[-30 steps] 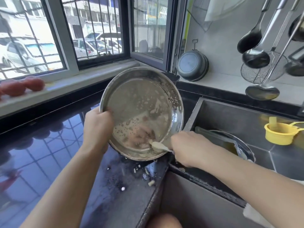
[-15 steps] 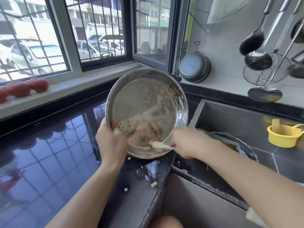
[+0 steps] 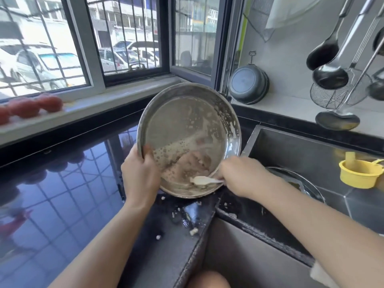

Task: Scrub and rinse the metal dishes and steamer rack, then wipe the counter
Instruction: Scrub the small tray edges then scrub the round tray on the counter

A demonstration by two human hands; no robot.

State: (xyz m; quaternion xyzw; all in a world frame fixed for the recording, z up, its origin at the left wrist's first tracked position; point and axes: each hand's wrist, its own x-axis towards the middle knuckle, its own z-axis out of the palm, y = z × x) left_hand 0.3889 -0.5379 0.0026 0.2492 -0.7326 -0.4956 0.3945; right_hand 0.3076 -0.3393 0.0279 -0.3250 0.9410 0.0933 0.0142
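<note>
Counter: black, glossy; crumbs at its sink-side edge.
Metal dish: tilted, residue-coated, lower rim at that edge.
My left hand: grips dish rim.
My right hand: grasps white scraper, tip on dish.

Your left hand reaches in from the near left, forearm bare, its fingers curled round the near-left rim of the metal dish, with the thumb hooked over the edge onto the inside. Your right hand comes in from the near right, arm stretched long across, and grips a pale scrubber that is pressed on the dish's near inside.
</note>
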